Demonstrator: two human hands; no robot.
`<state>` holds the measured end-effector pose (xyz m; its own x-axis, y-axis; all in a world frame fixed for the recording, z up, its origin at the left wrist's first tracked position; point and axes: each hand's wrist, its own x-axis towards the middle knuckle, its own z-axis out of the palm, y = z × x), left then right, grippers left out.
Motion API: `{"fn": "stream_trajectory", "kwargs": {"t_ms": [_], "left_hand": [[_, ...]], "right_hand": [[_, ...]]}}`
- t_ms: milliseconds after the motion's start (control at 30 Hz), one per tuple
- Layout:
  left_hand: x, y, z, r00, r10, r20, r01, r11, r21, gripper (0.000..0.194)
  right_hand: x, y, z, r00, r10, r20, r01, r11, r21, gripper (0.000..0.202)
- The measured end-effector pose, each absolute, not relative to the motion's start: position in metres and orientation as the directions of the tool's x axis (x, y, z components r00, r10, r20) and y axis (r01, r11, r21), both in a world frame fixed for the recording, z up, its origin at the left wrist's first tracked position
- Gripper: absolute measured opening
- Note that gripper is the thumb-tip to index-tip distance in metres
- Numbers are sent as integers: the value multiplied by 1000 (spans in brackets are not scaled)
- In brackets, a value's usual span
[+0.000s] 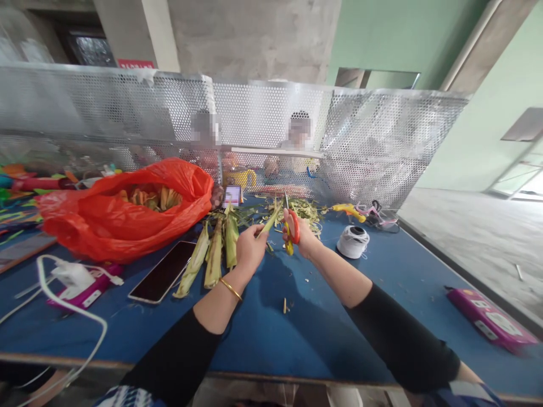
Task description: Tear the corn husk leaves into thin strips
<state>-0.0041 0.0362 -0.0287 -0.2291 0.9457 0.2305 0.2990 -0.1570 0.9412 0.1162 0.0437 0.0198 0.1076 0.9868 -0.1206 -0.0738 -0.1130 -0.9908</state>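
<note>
My left hand (251,249), with a gold bangle at the wrist, pinches a narrow pale green husk strip (271,219) that points up and away. Scissors (292,227) with red and yellow handles are gripped in my right hand (303,236), blades pointing away, just right of the strip. Whether the blades touch it I cannot tell. Beside my left hand lie several long green husk-wrapped stalks (213,257). Green trimmings (311,212) are heaped behind the scissors. A tiny tan scrap (284,305) rests on the blue table (322,333) between my forearms.
At left are a red plastic bag (182,209) of husks, a dark phone (163,271) and a purple power strip (87,291) with white cables. Right of my hand are a white string spool (353,243), a yellow tool (348,211) and another purple power strip (490,317). A perforated metal screen (263,113) stands behind; people sit beyond.
</note>
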Motion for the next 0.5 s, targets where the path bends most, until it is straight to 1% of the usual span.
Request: {"fn": "stream_trajectory", "kwargs": {"t_ms": [167, 300, 500], "left_hand": [[-3, 37, -31, -249, 944, 216, 286, -142, 948, 22], [-1, 35, -29, -256, 947, 193, 242, -131, 962, 23], [6, 31, -29, -259, 954, 154, 164, -113, 980, 18]], "right_hand": [[117, 43, 18, 63, 986, -158, -73, -153, -986, 28], [114, 42, 18, 45, 985, -165, -131, -158, -979, 31], [108, 40, 17, 45, 986, -163, -222, -150, -964, 36]]}}
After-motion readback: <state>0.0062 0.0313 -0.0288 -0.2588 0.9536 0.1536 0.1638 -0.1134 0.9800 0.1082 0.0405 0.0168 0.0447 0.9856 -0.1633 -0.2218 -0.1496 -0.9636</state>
